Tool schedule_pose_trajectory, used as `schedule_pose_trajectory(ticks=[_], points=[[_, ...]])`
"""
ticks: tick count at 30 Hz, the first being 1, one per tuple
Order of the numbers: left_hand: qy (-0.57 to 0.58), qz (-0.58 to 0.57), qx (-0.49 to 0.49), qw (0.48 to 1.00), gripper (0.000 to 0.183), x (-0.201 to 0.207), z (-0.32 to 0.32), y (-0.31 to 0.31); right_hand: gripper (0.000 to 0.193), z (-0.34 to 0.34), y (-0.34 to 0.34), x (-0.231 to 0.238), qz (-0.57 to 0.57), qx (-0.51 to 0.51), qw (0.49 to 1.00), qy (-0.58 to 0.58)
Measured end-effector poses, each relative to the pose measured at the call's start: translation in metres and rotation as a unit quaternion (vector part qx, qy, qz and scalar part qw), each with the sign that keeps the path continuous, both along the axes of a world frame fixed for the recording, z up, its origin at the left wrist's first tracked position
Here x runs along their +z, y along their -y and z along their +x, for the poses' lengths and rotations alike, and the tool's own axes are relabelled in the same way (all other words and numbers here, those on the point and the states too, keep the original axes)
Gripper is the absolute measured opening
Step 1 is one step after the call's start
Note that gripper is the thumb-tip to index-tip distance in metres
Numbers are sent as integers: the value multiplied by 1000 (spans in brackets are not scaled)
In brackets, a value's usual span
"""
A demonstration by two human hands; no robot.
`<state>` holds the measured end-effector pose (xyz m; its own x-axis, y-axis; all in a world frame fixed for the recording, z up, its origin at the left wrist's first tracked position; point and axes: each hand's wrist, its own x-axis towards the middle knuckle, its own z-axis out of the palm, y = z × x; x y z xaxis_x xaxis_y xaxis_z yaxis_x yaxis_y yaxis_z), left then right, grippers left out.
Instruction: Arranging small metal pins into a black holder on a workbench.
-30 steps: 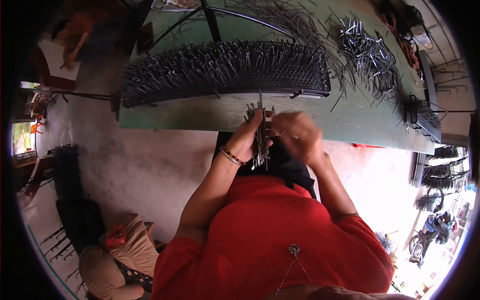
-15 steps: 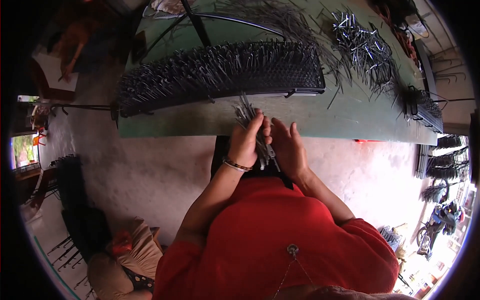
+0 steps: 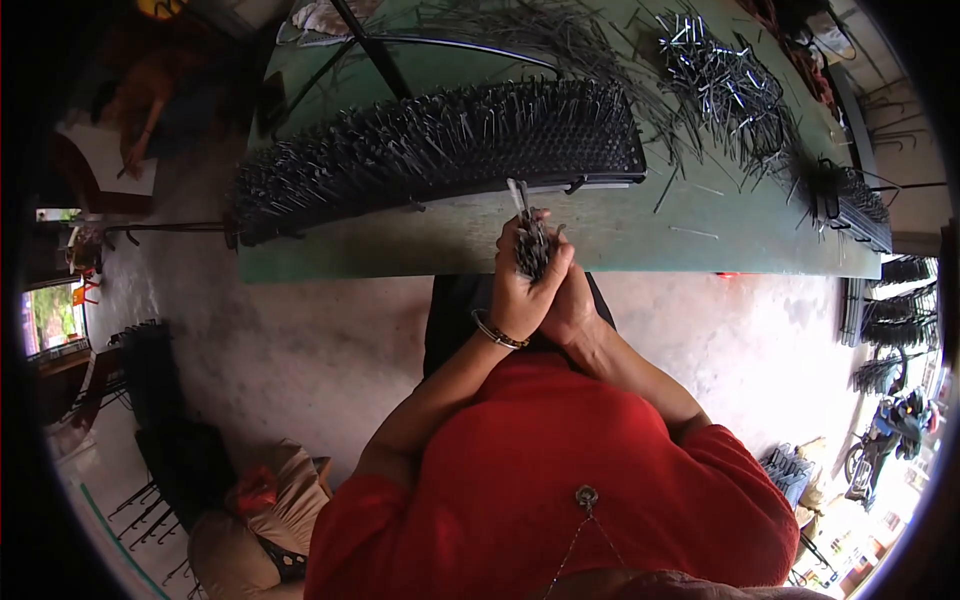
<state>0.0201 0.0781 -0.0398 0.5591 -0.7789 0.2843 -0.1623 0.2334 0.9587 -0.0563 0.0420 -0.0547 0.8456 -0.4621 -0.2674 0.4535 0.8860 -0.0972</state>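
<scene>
My left hand (image 3: pixel 520 290) is closed round a bundle of thin dark metal strips (image 3: pixel 534 250) above the table's near edge, its thumb lying across the right side. Pressed close against it, my right hand (image 3: pixel 574 305) cups the same bundle from the right; its fingers are mostly hidden. A few lighter strip ends poke out past the fingers. Just beyond my hands stands a long black perforated rack (image 3: pixel 480 185), packed with upright dark metal strips (image 3: pixel 420 145). Toward its right end the perforated surface shows bare.
Loose strips lie in a shiny heap (image 3: pixel 725 95) on the green table (image 3: pixel 340 262), right of the rack. A smaller rack (image 3: pixel 850 205) stands at the table's right end. A black metal frame (image 3: pixel 370 45) rises behind. Another person (image 3: pixel 150 95) is at the far left.
My right hand has come from beside the bundle to press against it and my left hand. The bundle, upright and long before, is now turned so its ends face me.
</scene>
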Motion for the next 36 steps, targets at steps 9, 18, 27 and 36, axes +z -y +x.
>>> schedule_pose_trajectory(ticks=[9, 18, 27, 36], points=[[-14, 35, -8, 999, 12, -15, 4, -6, 31, 10, 2, -25, -12, 27, 996, -80], [-478, 123, -208, 845, 19, 2, 38, -21, 47, -11, 59, 17, -445, 55, 819, -358], [-459, 182, -304, 815, 24, 9, 46, -28, 24, 13, 88, 40, -509, 129, 787, -325], [-419, 188, -280, 843, 25, -5, 59, -37, 22, 27, 96, 43, -523, 33, 778, -348]])
